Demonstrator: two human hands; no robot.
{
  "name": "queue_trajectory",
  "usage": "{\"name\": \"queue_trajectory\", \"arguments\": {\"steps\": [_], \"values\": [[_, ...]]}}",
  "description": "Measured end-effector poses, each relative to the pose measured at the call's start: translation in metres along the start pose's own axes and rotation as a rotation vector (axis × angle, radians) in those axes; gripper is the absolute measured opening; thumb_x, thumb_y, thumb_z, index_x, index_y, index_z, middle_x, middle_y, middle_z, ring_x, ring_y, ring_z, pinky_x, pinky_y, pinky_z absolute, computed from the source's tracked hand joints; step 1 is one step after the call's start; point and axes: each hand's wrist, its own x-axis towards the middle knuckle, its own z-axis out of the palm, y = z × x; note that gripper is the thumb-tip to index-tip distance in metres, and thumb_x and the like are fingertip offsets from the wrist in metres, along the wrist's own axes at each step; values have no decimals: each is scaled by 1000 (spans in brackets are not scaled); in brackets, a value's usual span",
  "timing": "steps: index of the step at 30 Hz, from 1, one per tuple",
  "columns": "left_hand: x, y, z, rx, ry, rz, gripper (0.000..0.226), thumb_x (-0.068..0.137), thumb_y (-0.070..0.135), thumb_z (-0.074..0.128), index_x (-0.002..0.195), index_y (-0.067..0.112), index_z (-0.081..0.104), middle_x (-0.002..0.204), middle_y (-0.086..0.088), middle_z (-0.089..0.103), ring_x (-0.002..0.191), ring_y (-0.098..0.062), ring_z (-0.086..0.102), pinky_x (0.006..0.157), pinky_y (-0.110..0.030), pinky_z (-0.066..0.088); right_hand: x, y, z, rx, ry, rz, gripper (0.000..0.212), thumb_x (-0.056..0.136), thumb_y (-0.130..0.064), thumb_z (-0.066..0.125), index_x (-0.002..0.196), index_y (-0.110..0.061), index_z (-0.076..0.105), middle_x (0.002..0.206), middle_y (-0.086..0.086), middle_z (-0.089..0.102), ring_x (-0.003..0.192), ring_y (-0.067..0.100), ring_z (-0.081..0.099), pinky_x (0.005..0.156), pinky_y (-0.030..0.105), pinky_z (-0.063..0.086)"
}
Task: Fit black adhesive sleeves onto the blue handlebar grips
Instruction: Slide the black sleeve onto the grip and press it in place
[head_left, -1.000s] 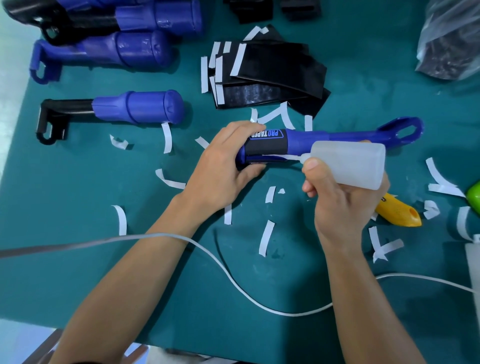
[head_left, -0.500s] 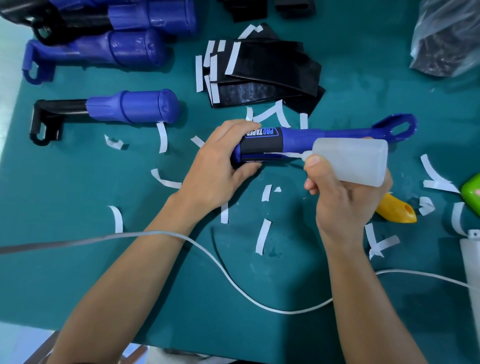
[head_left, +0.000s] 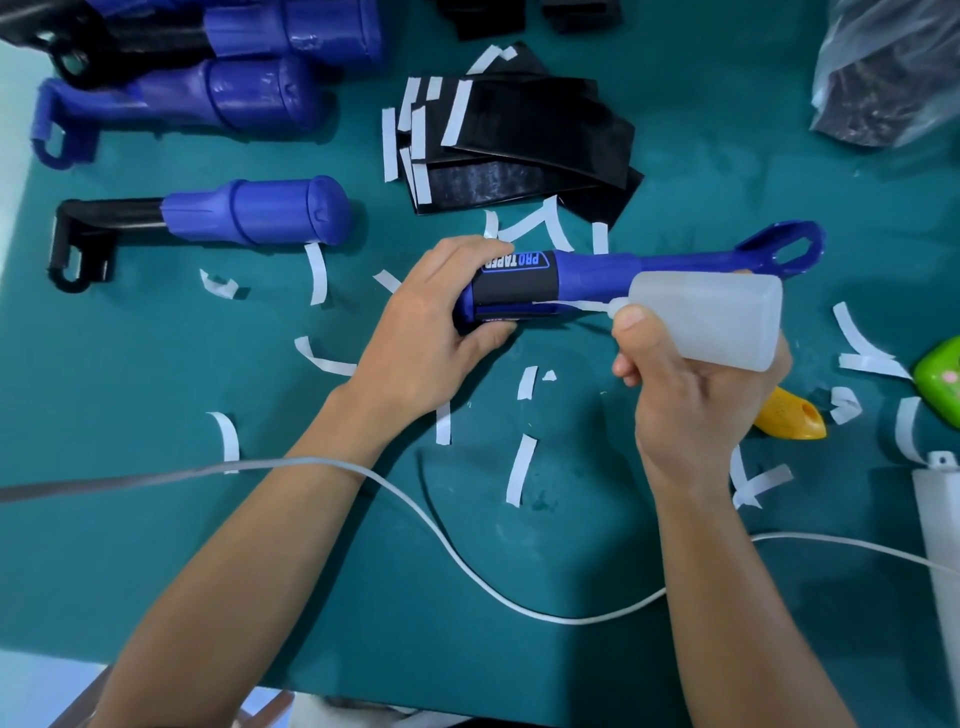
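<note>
Tip of the bottle (head_left: 711, 312) at the seam of the sleeve (head_left: 514, 288)
The left hand (head_left: 426, 332) wraps the sleeved end of the blue grip (head_left: 597, 275); the right hand (head_left: 685, 405) clutches the bottle, tip just past the left thumb. A gentle squeeze along the seam looks wisest.

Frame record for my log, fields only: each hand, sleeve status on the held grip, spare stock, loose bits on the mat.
left hand: grips the fat end of the blue grip
right hand: holds a translucent squeeze bottle, nozzle toward the sleeve's lower edge
black sleeve: wrapped round the held grip, printed label facing up
spare sleeves: flat stack behind the grip
bare grips: several at far left
litter: white backing strips scattered on the mat; white cable in front
</note>
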Motion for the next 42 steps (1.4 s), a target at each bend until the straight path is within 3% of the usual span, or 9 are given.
{"name": "queue_trajectory", "arguments": {"steps": [4,12,17,29,34,37,42], "values": [[0,0,0,-3,2,5,56,86,14,82,136,20,57,133,9,55,122,-13,55,106,-24,43,1,1,-1,-13,6,-11,13,88,-17,76,85,-7,70,64,-12,65,47,17,58,51,27,46],[0,-1,1,-4,7,12,55,86,16,81,136,21,57,132,11,55,121,-11,54,106,-23,42,2,-1,-6,-41,21,-18,8,88,-21,77,84,-20,70,64,-11,66,48,20,59,53,29,46],[0,-1,2,-7,2,14,56,86,16,80,136,21,57,133,11,54,122,-14,55,106,-25,43,3,-2,-7,-44,27,-20,11,88,-21,78,85,-14,70,64,-10,66,48,18,58,52,28,45],[0,-4,1,-3,7,12,57,85,16,81,137,21,57,133,10,55,122,-12,54,107,-23,42,9,-8,-11,-67,28,-20,16,87,-18,77,76,-23,68,58,-11,63,45,18,56,51,29,43],[0,-4,2,-5,4,-8,58,85,17,83,138,20,58,135,7,56,124,-13,54,108,-23,41,15,-19,-12,177,104,230,17,78,-17,69,63,-25,68,54,-3,57,44,18,45,47,24,34],[0,-5,2,6,8,-5,57,87,22,81,139,19,59,136,5,57,125,-12,54,108,-21,40,24,-24,-19,344,60,369,12,80,-23,66,68,-19,63,57,0,57,44,14,38,47,23,31],[-1,-3,2,-1,13,-14,57,89,27,81,141,17,60,137,3,56,125,-14,55,108,-19,40,51,-44,-30,279,-59,464,25,87,-26,66,65,-17,72,58,4,52,45,15,28,47,24,27]]}}
